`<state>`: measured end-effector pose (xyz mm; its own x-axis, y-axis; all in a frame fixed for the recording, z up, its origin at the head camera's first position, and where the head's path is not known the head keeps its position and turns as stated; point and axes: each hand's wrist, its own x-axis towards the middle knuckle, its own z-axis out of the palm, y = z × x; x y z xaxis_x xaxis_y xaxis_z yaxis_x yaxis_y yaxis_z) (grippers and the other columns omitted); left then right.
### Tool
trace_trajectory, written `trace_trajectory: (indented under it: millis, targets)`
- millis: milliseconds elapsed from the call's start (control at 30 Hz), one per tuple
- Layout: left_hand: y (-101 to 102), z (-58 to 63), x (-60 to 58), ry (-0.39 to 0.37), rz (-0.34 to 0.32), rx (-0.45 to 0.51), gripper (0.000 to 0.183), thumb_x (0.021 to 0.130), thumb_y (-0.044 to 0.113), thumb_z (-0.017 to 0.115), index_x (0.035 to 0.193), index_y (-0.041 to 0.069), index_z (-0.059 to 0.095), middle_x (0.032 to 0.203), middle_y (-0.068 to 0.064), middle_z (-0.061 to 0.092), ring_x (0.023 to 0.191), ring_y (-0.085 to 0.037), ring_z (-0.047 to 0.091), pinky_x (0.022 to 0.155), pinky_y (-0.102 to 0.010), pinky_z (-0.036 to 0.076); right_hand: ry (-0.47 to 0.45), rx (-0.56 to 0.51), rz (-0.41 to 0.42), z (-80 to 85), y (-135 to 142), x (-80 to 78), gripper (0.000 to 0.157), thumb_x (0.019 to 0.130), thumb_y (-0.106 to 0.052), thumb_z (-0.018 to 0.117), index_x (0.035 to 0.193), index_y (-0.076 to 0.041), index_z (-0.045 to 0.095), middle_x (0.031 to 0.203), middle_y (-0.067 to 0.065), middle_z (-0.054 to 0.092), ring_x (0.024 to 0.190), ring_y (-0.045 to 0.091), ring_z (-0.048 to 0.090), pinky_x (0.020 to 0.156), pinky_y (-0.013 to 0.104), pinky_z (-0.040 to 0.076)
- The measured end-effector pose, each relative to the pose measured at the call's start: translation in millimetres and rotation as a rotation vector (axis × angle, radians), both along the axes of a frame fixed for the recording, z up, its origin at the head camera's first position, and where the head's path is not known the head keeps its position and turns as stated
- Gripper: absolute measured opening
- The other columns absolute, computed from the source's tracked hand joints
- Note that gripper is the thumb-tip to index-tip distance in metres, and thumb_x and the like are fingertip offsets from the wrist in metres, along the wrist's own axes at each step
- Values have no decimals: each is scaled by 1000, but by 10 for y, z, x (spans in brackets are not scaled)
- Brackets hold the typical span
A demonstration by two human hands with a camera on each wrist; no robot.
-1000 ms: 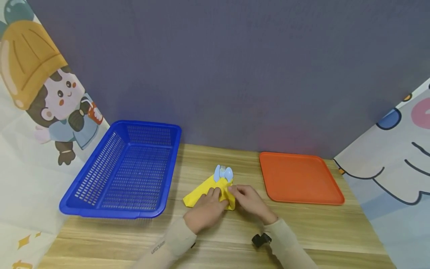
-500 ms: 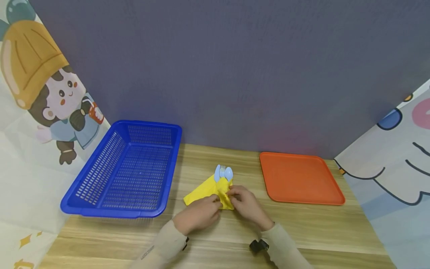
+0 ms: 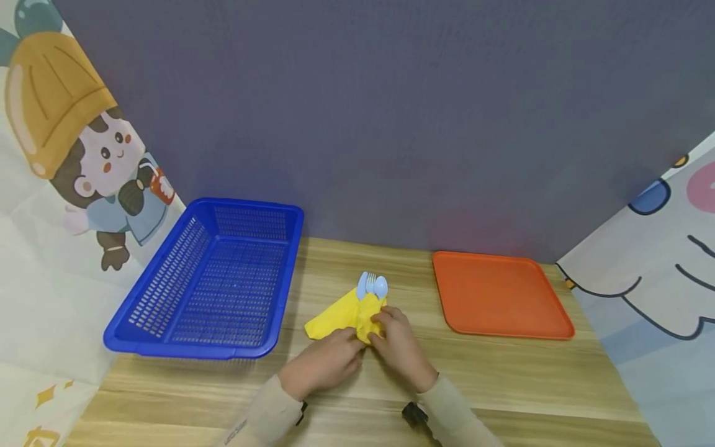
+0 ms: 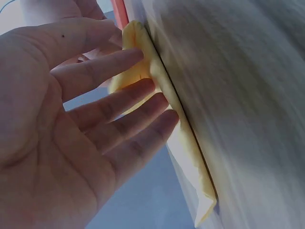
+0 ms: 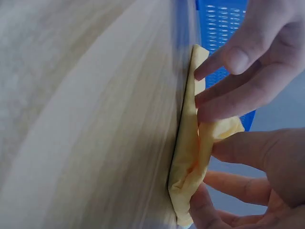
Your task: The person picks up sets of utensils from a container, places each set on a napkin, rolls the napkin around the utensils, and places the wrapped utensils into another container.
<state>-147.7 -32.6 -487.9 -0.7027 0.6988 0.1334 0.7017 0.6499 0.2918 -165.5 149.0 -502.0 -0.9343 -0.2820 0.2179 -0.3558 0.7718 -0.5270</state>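
A yellow cloth napkin point(image 3: 333, 316) lies folded on the wooden table, partly covered by both hands. Light-blue handles are wrapped in it; out of its top stick a knife point(image 3: 362, 285), a fork point(image 3: 371, 284) and a spoon point(image 3: 381, 287). My left hand point(image 3: 323, 365) rests at the napkin's near edge, and the left wrist view shows its fingers point(image 4: 128, 126) nearly straight with the tips on the cloth. From the right, my right hand point(image 3: 403, 351) pinches a fold of the napkin point(image 5: 183, 167) between thumb and fingers, as the right wrist view shows.
To the left stands a blue perforated basket point(image 3: 286, 273). An orange tray point(image 3: 503, 295) lies flat at the right. A dark grey panel point(image 3: 380, 124) rises behind the wooden table point(image 3: 503, 379), and printed cloth hangs at both sides.
My left hand has drawn back off the napkin toward its near left edge. My right hand has moved left, folding the napkin's right side inward over the cutlery handles.
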Motion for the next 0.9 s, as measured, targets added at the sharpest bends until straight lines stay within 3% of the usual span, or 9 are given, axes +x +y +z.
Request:
trace_trajectory:
  millis: [133,267,500,900]
  targets:
    - [-42,-14,27,-15,72,-7,18,88,24,58,102,14,64,92,2,53,82,-14,53,67,-28,48,40,93,-15,-2,-44,-2,32,77,-13,73,102,5,63,114,26,53,107,39,48,89,46,42]
    - [-61,-14,47,28,120,-14,26,88,25,59,110,12,60,91,0,52,79,-15,52,61,-26,47,43,153,-18,17,-73,5,34,78,-14,73,103,6,64,118,27,50,105,39,48,90,45,41]
    - [-65,-11,47,62,144,-41,25,87,26,60,104,8,64,93,-5,53,80,-19,52,59,-28,48,55,174,18,29,-71,-5,28,77,-12,73,98,5,64,111,20,50,97,34,49,84,42,43]
    - [-39,-29,51,17,182,-145,32,85,31,60,107,7,65,91,-5,51,77,-18,49,55,-29,45,59,291,140,68,-47,-36,31,84,-16,67,111,-2,61,117,16,55,98,33,48,85,40,42]
